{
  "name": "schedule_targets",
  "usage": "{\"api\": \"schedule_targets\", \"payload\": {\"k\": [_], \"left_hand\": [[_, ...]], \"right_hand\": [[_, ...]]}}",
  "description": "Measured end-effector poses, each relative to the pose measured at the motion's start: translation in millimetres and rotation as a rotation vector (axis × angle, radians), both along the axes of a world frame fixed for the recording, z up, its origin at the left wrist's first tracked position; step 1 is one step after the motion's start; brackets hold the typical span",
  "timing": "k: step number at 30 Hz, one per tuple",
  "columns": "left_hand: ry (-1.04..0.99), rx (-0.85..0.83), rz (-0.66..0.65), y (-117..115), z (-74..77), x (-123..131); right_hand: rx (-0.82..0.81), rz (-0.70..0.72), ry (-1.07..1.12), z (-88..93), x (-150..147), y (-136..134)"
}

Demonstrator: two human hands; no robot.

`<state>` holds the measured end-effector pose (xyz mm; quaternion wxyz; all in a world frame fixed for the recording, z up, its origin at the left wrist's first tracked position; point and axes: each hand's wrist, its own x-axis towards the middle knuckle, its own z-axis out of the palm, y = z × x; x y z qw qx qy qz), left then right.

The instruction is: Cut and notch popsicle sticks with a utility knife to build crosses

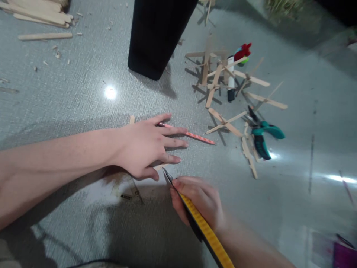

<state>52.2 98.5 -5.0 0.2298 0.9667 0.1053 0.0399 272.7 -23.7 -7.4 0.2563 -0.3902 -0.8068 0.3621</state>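
Note:
My left hand (147, 146) lies palm down on the grey tabletop, its fingers stretched out and spread. Beneath it is a wooden craft stick (132, 119); one rounded end shows above the wrist, and a piece of wood shows by the thumb. A pink patterned pencil (200, 138) passes under the fingers. My right hand (196, 199) is closed around a yellow and black utility knife (208, 230). The knife's pointed metal tip is down by the wood beside my left thumb; whether it touches is hard to tell.
Several crossed craft-stick pieces (214, 86) stand at the upper right around a white marker (231, 80). Teal-handled pliers (262, 132) lie beside cut sticks (249, 158). A black object (158, 37) juts in from the top. Loose sticks (39, 13) are piled at the upper left.

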Motion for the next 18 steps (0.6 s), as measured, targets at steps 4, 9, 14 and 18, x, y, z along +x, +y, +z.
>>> {"api": "schedule_targets", "payload": {"k": [4,9,14,18], "left_hand": [[0.017,-0.005,0.008,0.3,0.9,0.0],[0.013,0.001,0.008,0.2,-0.5,-0.8],[-0.011,-0.001,0.011,0.0,-1.2,-1.8],[0.022,0.008,0.001,-0.1,0.2,-1.2]], "right_hand": [[0.001,-0.006,-0.001,-2.7,5.4,-1.7],[0.057,0.000,-0.024,-4.7,5.7,-1.9],[0.121,-0.023,-0.060,0.4,-0.2,4.3],[0.125,-0.005,-0.080,3.0,-2.3,7.4]]}}
